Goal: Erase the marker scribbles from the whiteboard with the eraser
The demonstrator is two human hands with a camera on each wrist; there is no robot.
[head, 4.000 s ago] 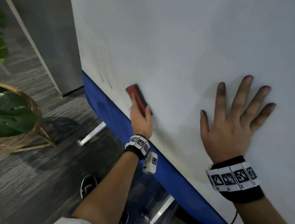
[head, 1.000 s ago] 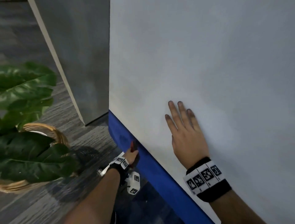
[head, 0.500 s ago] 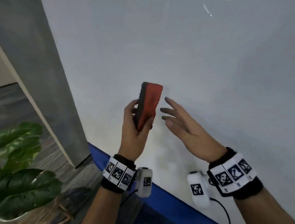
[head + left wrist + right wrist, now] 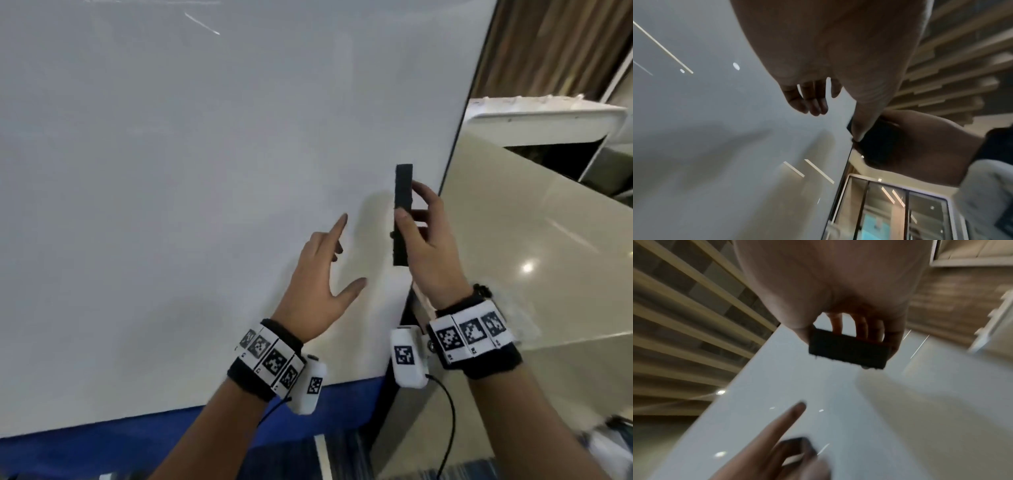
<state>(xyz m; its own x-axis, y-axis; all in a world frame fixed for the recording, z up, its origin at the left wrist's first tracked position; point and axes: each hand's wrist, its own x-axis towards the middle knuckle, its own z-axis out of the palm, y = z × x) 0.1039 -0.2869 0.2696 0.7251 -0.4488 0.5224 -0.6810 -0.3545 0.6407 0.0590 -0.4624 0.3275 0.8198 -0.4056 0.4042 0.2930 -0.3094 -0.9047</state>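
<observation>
Eraser [image 4: 402, 214] gripped by right hand [image 4: 430, 250] fingers, left hand [image 4: 317, 291] spread, whiteboard [image 4: 205, 171] behind

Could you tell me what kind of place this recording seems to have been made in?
Probably an office or meeting space: a large freestanding whiteboard, a glossy pale table beside it, carpeted flooring, and slatted wood panelling behind.
</observation>
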